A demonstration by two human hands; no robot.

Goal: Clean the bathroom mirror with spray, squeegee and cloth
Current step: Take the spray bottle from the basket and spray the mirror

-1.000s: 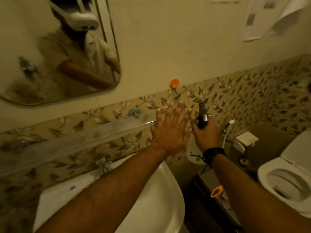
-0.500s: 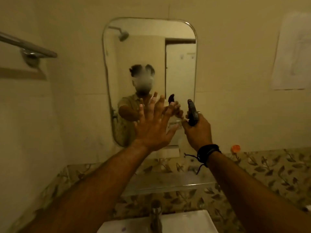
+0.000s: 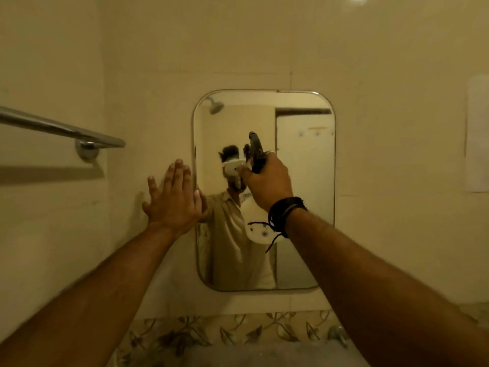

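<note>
**Mirror and spray bottle**

A rounded-corner mirror (image 3: 304, 207) is hanging upright on the cream wall. A white spray bottle (image 3: 258, 223) with a black trigger head is being held upright, its nozzle pointing toward the glass's upper middle.

One head-worn wide-angle view, faced straight at the wall mirror (image 3: 264, 190) from close in front, tilted slightly upward, mirror centred, both forearms reached in from below it, towel rail (image 3: 60, 128) left of the mirror.
</note>
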